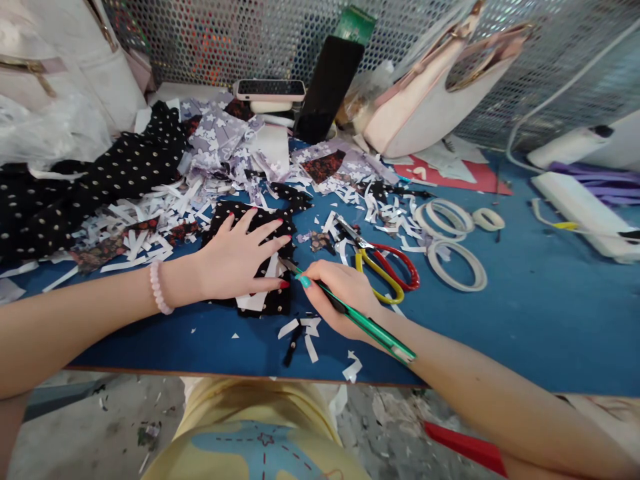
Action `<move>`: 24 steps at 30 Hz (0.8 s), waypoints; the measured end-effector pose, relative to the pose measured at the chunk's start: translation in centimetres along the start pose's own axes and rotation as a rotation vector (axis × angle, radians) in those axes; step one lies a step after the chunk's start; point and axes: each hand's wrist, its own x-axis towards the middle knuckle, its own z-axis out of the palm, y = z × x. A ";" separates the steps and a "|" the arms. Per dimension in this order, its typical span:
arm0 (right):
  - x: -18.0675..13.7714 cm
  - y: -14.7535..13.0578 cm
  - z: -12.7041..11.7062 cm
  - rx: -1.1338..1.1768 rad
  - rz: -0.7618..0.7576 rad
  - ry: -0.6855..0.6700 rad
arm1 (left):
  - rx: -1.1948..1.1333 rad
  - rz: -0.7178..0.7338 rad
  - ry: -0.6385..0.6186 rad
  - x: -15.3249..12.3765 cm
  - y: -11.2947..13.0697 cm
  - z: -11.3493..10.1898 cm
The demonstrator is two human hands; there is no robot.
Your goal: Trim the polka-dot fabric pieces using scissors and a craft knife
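Observation:
My left hand (240, 257) lies flat with fingers spread on a black dotted fabric piece (260, 293) with white paper under it, on the blue table (525, 333). My right hand (340, 290) is closed round a green utility knife (370, 325), its tip at the fabric's right edge by my left fingertips. A pink bead bracelet (160, 288) is on my left wrist.
Red-and-yellow handled scissors (385, 263) lie just right of my right hand. Tape rolls (457, 263) sit further right. White paper scraps (150, 220) and black dotted cloth (100, 180) cover the left. A phone (270, 89), a pink bag (440, 93) and mesh wall stand behind.

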 end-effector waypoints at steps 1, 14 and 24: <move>0.0 0.1 0.0 0.007 0.000 0.004 | 0.000 -0.001 0.003 0.0 0.0 0.0; 0.2 0.1 -1.2 0.053 0.016 -0.131 | -0.007 -0.013 -0.022 0.1 0.0 -0.1; 0.1 0.4 -1.4 0.049 -0.024 -0.154 | -0.008 -0.027 -0.049 0.1 0.1 -0.2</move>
